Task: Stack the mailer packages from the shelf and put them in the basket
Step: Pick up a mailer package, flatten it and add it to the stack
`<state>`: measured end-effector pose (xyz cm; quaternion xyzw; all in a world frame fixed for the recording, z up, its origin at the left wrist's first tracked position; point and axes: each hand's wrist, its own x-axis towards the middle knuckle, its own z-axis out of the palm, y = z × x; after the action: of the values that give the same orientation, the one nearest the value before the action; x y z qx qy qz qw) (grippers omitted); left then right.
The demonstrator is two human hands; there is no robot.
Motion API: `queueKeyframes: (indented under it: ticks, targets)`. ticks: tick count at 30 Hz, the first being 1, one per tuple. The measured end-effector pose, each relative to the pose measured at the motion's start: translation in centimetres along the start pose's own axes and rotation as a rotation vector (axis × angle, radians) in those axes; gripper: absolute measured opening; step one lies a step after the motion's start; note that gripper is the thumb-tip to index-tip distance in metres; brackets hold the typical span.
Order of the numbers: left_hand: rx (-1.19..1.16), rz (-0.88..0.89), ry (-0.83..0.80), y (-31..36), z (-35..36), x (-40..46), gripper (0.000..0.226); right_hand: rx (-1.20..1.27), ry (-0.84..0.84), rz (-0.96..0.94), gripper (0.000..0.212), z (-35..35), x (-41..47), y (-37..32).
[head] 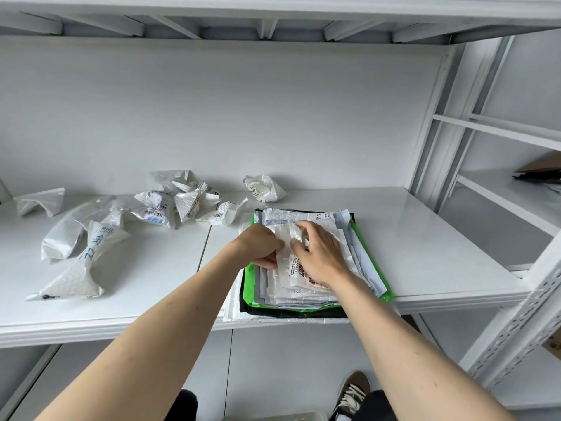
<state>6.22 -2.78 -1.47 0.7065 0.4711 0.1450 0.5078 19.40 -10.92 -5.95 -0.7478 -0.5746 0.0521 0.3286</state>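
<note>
A flat stack of mailers [361, 256] lies on the white shelf [440, 253], with green, black and white layers showing at its edges. My left hand [259, 246] and my right hand [318, 253] rest on top of the stack, both pinching a small white mailer [287, 238] with printed labels. Several crumpled white mailers [179, 203] lie loose to the left at the back of the shelf. A long twisted one [80, 259] with blue print lies nearer the front left. One more crumpled mailer [264, 188] sits behind the stack.
The stack overhangs the shelf's front edge slightly. A perforated metal upright [522, 317] stands at the right. A neighbouring shelf [516, 199] at the right holds a dark flat item [537, 174]. A pale container rim [291, 417] and my shoe [352, 393] show at the bottom.
</note>
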Motion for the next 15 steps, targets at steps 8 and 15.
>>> queueKeyframes:
  ticks: [8, 15]
  targets:
    - [-0.094, 0.076, 0.058, 0.8, 0.1, -0.9, 0.018, -0.070, -0.172, 0.005, 0.053, -0.6, 1.2, -1.9]
    - [-0.086, 0.031, 0.039, -1.1, 0.3, 0.2, 0.022, -0.362, -0.316, 0.013, 0.054, 1.0, 0.8, -1.8]
